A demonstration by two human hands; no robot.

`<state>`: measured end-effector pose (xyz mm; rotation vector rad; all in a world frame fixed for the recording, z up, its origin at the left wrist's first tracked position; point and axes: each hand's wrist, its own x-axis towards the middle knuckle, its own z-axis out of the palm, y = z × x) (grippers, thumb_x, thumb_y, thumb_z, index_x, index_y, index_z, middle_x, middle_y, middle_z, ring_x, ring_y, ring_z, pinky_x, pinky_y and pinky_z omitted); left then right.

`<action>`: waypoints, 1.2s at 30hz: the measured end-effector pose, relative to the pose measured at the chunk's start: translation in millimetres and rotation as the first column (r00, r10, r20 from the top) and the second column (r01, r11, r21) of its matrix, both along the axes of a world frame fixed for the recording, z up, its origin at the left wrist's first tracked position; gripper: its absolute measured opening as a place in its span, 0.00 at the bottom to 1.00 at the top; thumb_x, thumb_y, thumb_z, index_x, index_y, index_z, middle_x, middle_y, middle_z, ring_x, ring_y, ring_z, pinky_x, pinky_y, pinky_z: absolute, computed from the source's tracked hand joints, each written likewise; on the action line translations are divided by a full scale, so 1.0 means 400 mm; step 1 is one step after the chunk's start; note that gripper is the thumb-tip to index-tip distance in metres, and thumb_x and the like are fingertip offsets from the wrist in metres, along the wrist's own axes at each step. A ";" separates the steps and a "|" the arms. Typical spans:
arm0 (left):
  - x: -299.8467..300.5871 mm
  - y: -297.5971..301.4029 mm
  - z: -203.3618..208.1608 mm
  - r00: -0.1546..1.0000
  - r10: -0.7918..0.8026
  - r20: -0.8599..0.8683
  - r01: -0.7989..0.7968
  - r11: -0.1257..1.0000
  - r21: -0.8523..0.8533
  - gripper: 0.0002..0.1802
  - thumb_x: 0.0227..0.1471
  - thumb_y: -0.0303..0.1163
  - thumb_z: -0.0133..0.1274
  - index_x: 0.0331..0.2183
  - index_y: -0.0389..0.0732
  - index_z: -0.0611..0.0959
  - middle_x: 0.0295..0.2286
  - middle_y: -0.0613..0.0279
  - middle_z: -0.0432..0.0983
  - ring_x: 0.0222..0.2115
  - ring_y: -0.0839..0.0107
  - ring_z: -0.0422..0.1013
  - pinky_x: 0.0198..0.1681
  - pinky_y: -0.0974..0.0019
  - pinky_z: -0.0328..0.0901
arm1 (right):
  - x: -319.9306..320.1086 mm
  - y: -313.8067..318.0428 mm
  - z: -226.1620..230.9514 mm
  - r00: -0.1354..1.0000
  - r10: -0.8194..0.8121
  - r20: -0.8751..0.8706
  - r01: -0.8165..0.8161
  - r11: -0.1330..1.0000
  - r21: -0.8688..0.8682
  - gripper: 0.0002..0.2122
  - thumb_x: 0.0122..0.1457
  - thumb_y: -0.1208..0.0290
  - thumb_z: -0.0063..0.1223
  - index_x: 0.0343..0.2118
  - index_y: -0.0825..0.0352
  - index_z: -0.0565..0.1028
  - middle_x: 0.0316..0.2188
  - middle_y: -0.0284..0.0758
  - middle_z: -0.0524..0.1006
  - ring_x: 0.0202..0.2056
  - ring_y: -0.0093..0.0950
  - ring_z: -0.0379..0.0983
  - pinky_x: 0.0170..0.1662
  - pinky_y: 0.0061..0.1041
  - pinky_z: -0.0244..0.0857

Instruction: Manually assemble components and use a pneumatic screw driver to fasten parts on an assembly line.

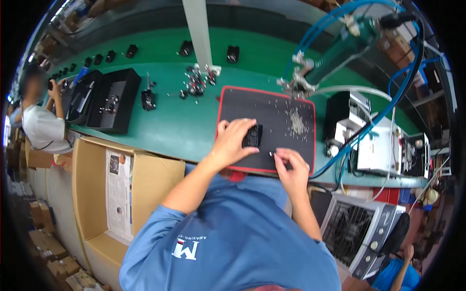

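Observation:
On the red-edged black mat, my left hand grips a small black block-shaped part between thumb and fingers. Just to its right, my right hand is closed in a pinch. A tiny whitish piece shows at those fingertips, apart from the black part and too small to name. Farther back on the mat lies a loose scatter of small pale pieces.
Small metal-and-black parts and a black part lie on the green bench, with a black tray farther left. A hanging green cylinder with hoses and a white machine stand right. A cardboard box sits left; a person works beyond.

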<state>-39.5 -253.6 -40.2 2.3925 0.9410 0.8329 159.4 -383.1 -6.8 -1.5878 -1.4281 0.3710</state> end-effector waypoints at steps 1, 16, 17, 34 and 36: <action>0.005 0.004 0.003 1.000 -0.020 0.021 0.020 0.999 -0.030 0.50 0.36 0.42 0.76 0.60 0.44 0.72 0.55 0.57 0.73 0.58 0.59 0.68 0.56 0.51 0.55 | -0.008 0.009 0.008 0.999 -0.005 -0.044 0.006 1.000 0.022 0.06 0.55 0.83 0.65 0.36 0.72 0.82 0.39 0.41 0.84 0.35 0.26 0.82 0.37 0.22 0.76; -0.015 -0.005 -0.020 0.979 -0.173 0.106 0.177 0.984 -0.029 0.48 0.34 0.36 0.76 0.57 0.44 0.73 0.53 0.58 0.74 0.55 0.60 0.70 0.50 0.55 0.56 | -0.099 0.079 -0.020 0.906 0.123 0.405 -0.150 0.988 0.035 0.07 0.53 0.79 0.64 0.35 0.68 0.79 0.37 0.35 0.75 0.37 0.36 0.75 0.38 0.36 0.74; -0.015 -0.004 -0.021 0.978 -0.177 0.107 0.181 0.983 -0.022 0.48 0.33 0.35 0.76 0.58 0.44 0.73 0.53 0.58 0.74 0.55 0.60 0.70 0.50 0.55 0.56 | -0.103 0.079 -0.018 0.906 0.122 0.406 -0.149 0.988 0.036 0.07 0.53 0.79 0.64 0.35 0.68 0.79 0.37 0.35 0.75 0.37 0.36 0.75 0.38 0.36 0.74; -0.022 0.004 -0.019 0.959 -0.214 0.187 0.238 0.964 -0.117 0.49 0.37 0.35 0.74 0.61 0.47 0.72 0.53 0.59 0.75 0.53 0.62 0.70 0.51 0.56 0.55 | -0.124 0.085 0.001 0.934 0.052 0.352 0.028 0.975 -0.218 0.05 0.58 0.70 0.63 0.36 0.61 0.83 0.30 0.36 0.76 0.28 0.41 0.79 0.32 0.41 0.73; -0.022 0.007 -0.024 0.960 -0.219 0.173 0.236 0.968 -0.081 0.49 0.38 0.36 0.74 0.62 0.47 0.71 0.54 0.58 0.74 0.54 0.63 0.70 0.51 0.56 0.55 | -0.123 0.084 0.000 0.937 0.052 0.346 0.040 0.966 -0.254 0.06 0.58 0.69 0.63 0.37 0.60 0.83 0.30 0.36 0.77 0.29 0.42 0.79 0.33 0.42 0.73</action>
